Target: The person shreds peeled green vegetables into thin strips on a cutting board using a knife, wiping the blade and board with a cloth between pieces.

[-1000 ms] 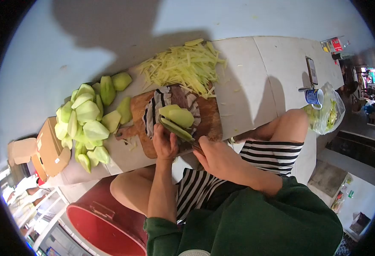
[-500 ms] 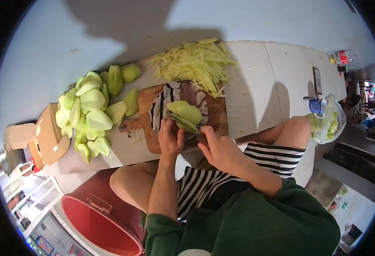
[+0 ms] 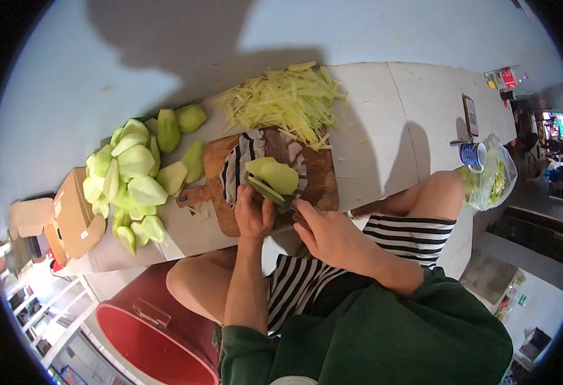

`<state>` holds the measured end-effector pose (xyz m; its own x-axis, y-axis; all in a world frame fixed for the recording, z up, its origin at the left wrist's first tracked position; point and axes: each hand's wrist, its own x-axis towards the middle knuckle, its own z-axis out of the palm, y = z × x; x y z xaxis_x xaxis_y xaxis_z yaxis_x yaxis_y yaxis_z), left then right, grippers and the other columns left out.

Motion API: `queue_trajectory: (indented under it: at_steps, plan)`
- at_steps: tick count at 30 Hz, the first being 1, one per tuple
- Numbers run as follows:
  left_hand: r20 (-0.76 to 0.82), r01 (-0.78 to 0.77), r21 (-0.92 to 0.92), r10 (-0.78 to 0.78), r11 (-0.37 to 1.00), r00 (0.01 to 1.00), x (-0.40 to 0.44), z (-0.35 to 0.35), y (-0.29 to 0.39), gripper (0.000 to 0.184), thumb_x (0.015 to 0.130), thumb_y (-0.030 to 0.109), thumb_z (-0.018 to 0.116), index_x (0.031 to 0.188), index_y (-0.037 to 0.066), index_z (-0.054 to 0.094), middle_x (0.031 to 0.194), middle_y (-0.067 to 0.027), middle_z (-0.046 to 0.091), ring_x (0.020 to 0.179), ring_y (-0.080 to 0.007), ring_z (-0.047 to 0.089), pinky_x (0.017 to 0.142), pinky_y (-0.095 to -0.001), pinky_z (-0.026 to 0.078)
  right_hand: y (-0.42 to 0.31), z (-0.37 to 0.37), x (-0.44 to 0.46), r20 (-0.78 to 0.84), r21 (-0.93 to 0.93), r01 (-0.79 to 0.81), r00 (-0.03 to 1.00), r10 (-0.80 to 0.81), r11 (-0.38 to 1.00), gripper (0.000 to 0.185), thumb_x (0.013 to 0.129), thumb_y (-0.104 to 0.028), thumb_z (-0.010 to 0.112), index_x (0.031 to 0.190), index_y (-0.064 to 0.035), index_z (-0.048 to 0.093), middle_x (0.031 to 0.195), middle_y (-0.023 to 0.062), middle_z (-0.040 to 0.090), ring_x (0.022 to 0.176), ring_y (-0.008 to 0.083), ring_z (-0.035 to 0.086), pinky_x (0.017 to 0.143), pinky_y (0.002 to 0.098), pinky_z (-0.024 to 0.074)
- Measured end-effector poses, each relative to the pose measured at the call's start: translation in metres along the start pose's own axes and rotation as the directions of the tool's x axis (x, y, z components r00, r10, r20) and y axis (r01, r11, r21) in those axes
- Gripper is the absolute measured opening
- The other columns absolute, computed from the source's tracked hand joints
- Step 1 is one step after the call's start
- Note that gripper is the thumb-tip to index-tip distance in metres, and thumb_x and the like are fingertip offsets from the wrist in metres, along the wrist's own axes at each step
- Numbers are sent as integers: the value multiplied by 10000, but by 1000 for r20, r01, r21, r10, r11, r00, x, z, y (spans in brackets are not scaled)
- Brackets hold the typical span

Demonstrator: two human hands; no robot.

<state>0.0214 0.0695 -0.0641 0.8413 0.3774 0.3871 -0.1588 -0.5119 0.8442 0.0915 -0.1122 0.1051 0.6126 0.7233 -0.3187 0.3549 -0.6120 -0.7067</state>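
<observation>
Right hand (image 3: 326,234) clenched round the knife (image 3: 286,206), left hand (image 3: 254,217) gripping a green slice (image 3: 266,190)! 2 pale pieces (image 3: 279,178) sat just beside.

The board (image 3: 322,181) is wood, the box (image 3: 75,208) matt cardboard.

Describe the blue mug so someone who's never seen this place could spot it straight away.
Find the long tiled counter and look past the heap of shredded green strips toward the picture's right end. There, beside a clear plastic bag, is the mug. Its blue printed side and white rim set it apart from the see-through bag.
</observation>
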Motion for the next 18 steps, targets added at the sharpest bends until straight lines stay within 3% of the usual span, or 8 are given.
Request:
queue_trajectory:
  at_steps: [8,18]
  plan:
    - [-1,32,-39,-32,999,999,-8,3,-7,386,970,281,615,1213,5,496,871,-164,512,717,-354,521,619,-443,430,-14,-13,-7,103,10,-56,993,54,998,281,1000,-167,581,1178,25,477,781,262,665,737,451,674,604,514,524]
    - [-1,38,8,-38,999,999,-3,-1,0,431,917,184,633,1288,13,495,928,-186,531,734,-380,559,628,-445,457,6,11,4,2,-19,30,1000,-30,999,247,988,-147,594,1095,24,451,754,256,655,695,466,655,582,538,512]
